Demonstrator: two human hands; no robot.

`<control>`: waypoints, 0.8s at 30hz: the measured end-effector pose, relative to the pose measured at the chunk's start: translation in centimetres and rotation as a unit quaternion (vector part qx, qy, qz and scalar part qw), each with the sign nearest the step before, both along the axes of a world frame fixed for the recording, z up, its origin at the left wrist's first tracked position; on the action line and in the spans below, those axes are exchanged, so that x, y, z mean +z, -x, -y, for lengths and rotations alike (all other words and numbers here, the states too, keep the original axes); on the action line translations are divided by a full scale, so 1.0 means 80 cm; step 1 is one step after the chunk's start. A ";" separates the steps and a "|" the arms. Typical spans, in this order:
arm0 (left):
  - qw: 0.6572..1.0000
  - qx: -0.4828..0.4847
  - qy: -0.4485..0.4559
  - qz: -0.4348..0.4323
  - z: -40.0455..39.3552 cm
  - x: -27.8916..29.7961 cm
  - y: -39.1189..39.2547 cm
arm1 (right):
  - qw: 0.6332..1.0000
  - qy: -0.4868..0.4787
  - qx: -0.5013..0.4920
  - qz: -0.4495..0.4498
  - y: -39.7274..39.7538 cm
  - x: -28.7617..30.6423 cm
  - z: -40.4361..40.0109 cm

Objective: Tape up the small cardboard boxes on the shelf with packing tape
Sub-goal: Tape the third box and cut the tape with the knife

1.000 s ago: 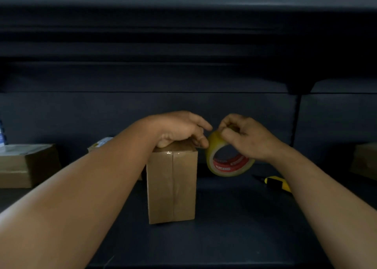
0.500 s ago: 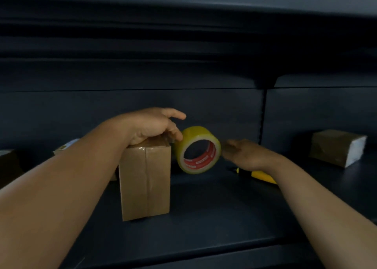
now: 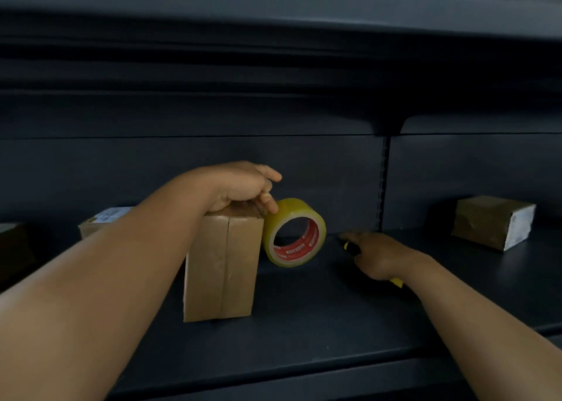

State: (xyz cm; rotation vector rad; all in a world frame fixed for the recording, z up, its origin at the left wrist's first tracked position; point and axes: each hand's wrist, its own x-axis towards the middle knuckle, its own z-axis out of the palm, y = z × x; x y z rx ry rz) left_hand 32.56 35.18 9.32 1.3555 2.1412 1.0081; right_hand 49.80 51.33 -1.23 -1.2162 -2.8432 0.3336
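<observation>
Box (image 3: pixel 223 266), tall and brown, stands upright on a dark shelf (image 3: pixel 304 324), a taped seam running down its front. Left hand (image 3: pixel 240 187) reaches in from the lower left and presses down on the box top, fingers curled over the far right edge, thumb touching a tape roll (image 3: pixel 294 232). This yellowish roll hangs upright just beside the box's upper right corner, raised off the shelf. Right hand (image 3: pixel 375 256) lies low on the shelf, palm down, fingers curled around a yellow-and-black cutter (image 3: pixel 349 246). Another box (image 3: pixel 492 221) sits far right; a third (image 3: pixel 102 222) shows behind the left forearm.
</observation>
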 end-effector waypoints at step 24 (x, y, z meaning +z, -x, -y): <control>0.999 0.019 -0.043 0.025 0.018 -0.009 0.019 | 0.967 0.059 0.167 -0.184 0.015 0.099 0.147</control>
